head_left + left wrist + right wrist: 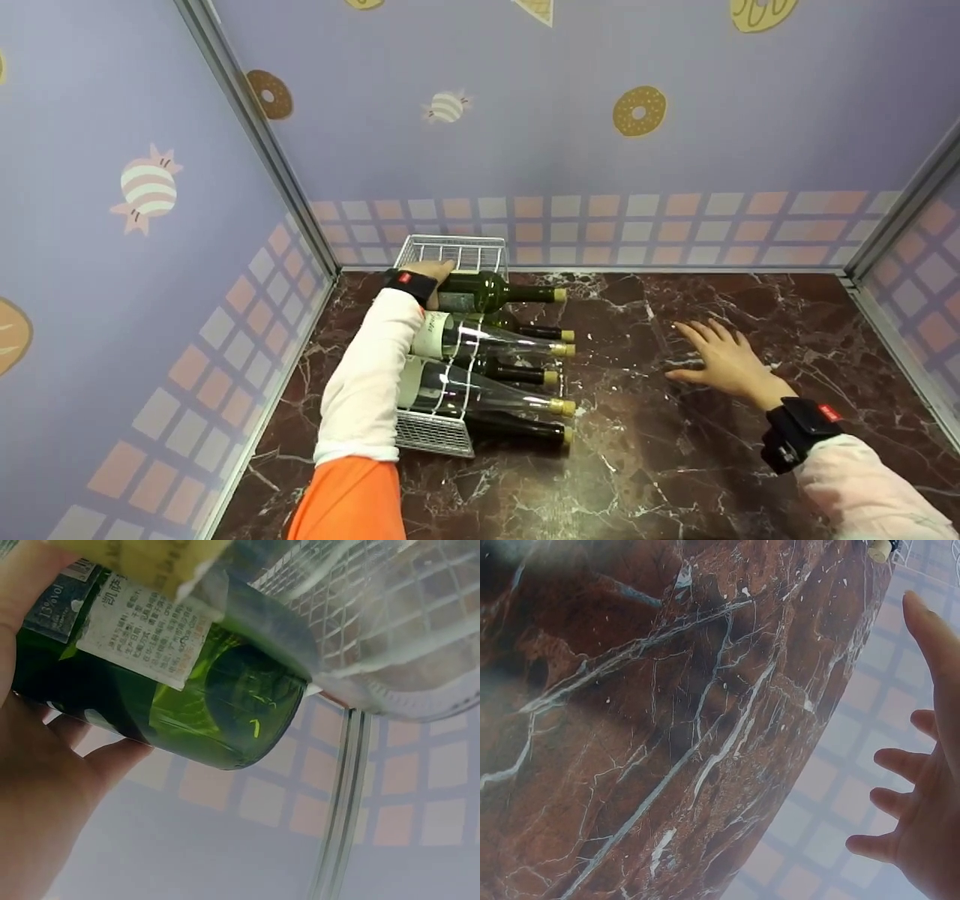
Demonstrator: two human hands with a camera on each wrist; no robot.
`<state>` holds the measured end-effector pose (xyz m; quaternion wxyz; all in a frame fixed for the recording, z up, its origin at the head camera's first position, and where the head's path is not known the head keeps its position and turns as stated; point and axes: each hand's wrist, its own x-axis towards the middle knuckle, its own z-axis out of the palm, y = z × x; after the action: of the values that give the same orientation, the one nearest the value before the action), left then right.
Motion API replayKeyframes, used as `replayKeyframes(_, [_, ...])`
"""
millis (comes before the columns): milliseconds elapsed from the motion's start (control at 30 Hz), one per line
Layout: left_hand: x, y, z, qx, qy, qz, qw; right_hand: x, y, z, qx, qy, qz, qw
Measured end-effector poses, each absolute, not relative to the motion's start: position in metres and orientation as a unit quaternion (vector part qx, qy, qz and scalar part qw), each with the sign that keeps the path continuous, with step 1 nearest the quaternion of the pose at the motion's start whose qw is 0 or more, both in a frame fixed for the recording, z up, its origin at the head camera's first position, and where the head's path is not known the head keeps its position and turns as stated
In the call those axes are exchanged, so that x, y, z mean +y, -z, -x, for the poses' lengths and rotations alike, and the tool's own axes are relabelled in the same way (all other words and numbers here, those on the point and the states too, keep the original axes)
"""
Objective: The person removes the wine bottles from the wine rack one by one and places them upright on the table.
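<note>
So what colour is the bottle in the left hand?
Green glass bottle, clearest in the left wrist view.

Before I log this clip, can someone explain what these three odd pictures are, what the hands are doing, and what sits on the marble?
There is no machine here: a person works with two bare hands and wears three cameras. The wide picture comes from the head and looks down at a dark marble table inside a booth with pastel walls. The other two come from cameras strapped to the wrists, so they look skewed and very close.

On the table stands a white wire rack with wine bottles lying on their sides, necks pointing right. The left hand has its grip on the green wine bottle at the top of the stack; the left wrist view shows that bottle's base and label. The right hand holds nothing, fingers spread over the bare marble.
</note>
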<state>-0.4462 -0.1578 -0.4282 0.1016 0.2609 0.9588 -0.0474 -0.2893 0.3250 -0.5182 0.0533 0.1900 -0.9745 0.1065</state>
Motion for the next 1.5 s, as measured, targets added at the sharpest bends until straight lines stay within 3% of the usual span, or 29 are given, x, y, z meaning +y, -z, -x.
replayKeyframes(367, [-0.153, 0.420, 0.431, 0.957, 0.054, -0.284, -0.010, 0.323, 0.512, 0.289, -0.975, -0.115, -0.183, 0.043])
replayKeyframes(700, [-0.144, 0.409, 0.431, 0.971, 0.044, -0.232, 0.027, 0.322, 0.513, 0.287, -0.974, -0.125, -0.186, 0.045])
replayKeyframes(867, [-0.127, 0.398, 0.432, 0.968, 0.006, -0.249, 0.030, 0.320, 0.512, 0.289, -0.975, -0.121, -0.181, 0.053])
replayKeyframes(1500, [-0.054, 0.378, 0.419, 0.949, -0.129, -0.284, -0.043, 0.308, 0.512, 0.298, -0.971, -0.154, -0.180, 0.024])
